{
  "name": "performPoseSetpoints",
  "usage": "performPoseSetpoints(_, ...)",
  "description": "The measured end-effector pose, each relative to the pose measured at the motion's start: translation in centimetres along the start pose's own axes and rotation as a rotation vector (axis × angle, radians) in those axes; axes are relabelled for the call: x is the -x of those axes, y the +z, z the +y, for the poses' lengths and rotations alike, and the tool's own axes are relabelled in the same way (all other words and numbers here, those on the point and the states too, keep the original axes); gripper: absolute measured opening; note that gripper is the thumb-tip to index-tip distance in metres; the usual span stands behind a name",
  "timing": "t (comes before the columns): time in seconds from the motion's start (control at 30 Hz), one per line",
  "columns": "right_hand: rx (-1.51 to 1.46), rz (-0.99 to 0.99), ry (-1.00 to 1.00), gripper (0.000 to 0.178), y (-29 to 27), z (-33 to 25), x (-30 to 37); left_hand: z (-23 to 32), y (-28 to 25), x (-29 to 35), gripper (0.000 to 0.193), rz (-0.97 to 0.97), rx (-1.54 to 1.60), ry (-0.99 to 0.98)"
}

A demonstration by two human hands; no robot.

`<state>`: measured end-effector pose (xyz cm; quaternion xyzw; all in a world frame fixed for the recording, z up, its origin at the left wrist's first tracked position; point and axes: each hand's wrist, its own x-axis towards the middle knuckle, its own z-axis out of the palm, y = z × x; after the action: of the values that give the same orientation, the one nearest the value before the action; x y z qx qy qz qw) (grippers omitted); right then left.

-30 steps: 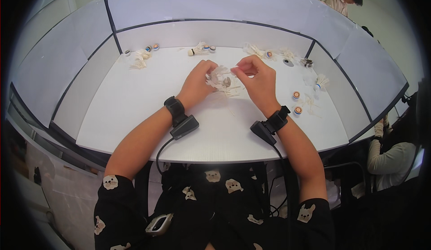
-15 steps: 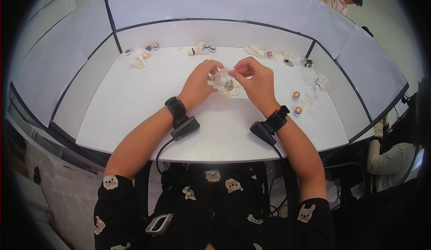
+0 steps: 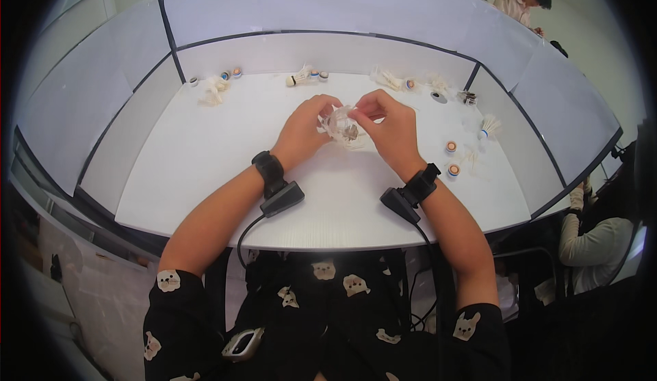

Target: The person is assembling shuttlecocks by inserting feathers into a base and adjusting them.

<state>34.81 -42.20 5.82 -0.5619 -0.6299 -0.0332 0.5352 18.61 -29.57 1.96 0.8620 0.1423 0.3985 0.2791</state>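
Observation:
Above the middle of the white table (image 3: 321, 196), a whitish feather shuttlecock (image 3: 337, 124) is held between my two hands. My left hand (image 3: 305, 129) wraps round its left side, closed on it. My right hand (image 3: 394, 129) is closed too, thumb and index finger pinching the upper right rim of the feathers. Just under the shuttlecock, some loose pale feather pieces (image 3: 357, 139) show, with a small brownish patch among them. The tips of several fingers are hidden behind the feathers.
Grey panels (image 3: 328, 53) enclose the table. Along the back lie a shuttlecock (image 3: 298, 79), round cork heads (image 3: 237, 72) and feather piles (image 3: 215, 92). At the right are another shuttlecock (image 3: 488, 128) and two corks (image 3: 453, 169). Cabled black devices (image 3: 282, 198) sit on my wrists. People are beyond the panels.
Both hands stay at nearly the same place. The shuttlecock has turned and tilted slightly between them, and my right fingers have shifted a little along its rim.

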Motion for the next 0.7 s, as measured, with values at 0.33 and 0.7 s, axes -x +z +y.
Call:
performPoseSetpoints(0.33, -0.019, -0.047, 0.073, 0.019, 0.4, 0.7, 0.4, 0.2, -0.3, 0.5, 0.054, -0.048, 0.036, -0.036)
performPoseSetpoints(0.7, 0.06, -0.06, 0.041, 0.019, 0.5, 1.4, 0.3, -0.1, 0.0, 0.6, 0.05, -0.025, 0.07, -0.022)
